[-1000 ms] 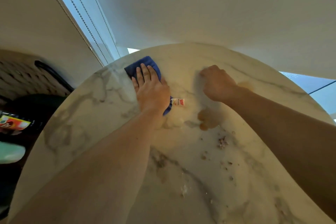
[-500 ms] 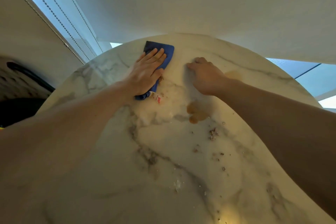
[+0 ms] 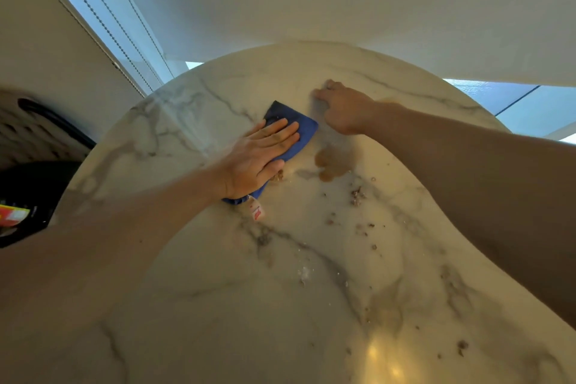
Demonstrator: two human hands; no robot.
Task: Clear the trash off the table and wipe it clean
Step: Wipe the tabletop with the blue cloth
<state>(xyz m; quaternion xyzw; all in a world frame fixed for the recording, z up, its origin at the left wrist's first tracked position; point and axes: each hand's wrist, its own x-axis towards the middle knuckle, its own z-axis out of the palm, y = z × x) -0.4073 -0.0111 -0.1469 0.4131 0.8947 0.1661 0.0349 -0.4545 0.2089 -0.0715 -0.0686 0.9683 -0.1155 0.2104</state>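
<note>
left hand flat on a blue cloth on a round marble tabletop

the left hand (image 3: 260, 159) presses a soft, folded blue cloth (image 3: 299, 131) onto the glossy white tabletop (image 3: 218, 290) with grey veins, fingers straight and together, so this grip is flat rather than clamped; a small white and red tag (image 3: 256, 210) sticks out at the cloth's near corner. the right hand (image 3: 343, 111) rests knuckles-up just beside the cloth, fingers curled under; whether its grip holds anything, i cannot tell. a brown wet smear (image 3: 330, 162) lies near both hands, and dark crumbs (image 3: 357, 196) are scattered nearer the camera. a beaded blind cord (image 3: 103, 25) hangs at the window on the left.
</note>
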